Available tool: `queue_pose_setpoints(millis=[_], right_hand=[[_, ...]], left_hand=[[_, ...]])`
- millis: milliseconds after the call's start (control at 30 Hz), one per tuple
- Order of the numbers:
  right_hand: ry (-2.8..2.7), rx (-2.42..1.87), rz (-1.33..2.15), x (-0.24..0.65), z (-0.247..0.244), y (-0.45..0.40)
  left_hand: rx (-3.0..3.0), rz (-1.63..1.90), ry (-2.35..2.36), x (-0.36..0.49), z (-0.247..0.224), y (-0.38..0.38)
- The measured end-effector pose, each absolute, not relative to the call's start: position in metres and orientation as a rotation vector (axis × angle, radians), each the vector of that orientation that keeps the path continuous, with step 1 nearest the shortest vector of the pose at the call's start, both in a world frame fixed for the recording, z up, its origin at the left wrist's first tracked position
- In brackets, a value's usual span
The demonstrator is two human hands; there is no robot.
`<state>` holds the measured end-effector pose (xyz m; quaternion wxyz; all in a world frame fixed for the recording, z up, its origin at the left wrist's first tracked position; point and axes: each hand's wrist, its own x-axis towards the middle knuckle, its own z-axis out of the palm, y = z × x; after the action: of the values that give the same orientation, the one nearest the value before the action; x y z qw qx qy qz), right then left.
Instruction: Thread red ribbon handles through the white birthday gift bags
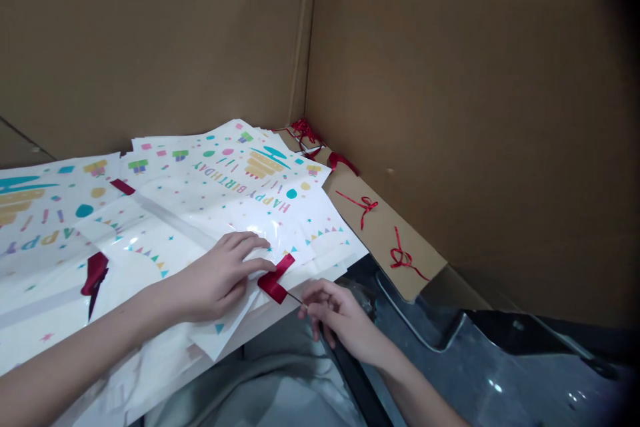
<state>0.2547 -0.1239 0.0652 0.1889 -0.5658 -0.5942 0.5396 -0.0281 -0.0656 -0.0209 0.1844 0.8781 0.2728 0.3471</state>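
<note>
Printed white birthday sheets (240,207) lie spread in overlapping layers. Near their front edge is a folded dark red ribbon (274,285), bent into an angled shape. My left hand (225,273) rests palm down on the sheets, its fingers spread and the index fingertip touching the ribbon's upper left part. To the right of the ribbon, just past the sheets' edge, my right hand (335,317) pinches a thin dark needle-like piece (296,298) that reaches to the ribbon's lower right corner.
Two thin red bows (369,205) lie on a cardboard strip (385,233) at the right, with more red ribbon (305,130) at its far end. Another dark red ribbon piece (95,273) and a short strip (123,187) lie left. Tall cardboard walls (450,113) stand behind.
</note>
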Motion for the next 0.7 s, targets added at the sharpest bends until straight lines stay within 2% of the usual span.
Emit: queue_pose_setpoints(millis=[267, 467, 700], right_hand=[[-1.442, -1.560, 1.681, 0.212, 0.035, -0.117], [-1.351, -1.512, 1.542, 0.207, 0.022, -0.123], [-1.400, -1.594, 1.360, 0.219, 0.031, -0.130]], left_hand=[[2.447, 1.005, 0.705, -0.003, -0.008, -0.071], [2.422, 1.034, 0.696, -0.002, -0.009, -0.068], [2.389, 0.985, 0.684, 0.008, 0.000, -0.080]])
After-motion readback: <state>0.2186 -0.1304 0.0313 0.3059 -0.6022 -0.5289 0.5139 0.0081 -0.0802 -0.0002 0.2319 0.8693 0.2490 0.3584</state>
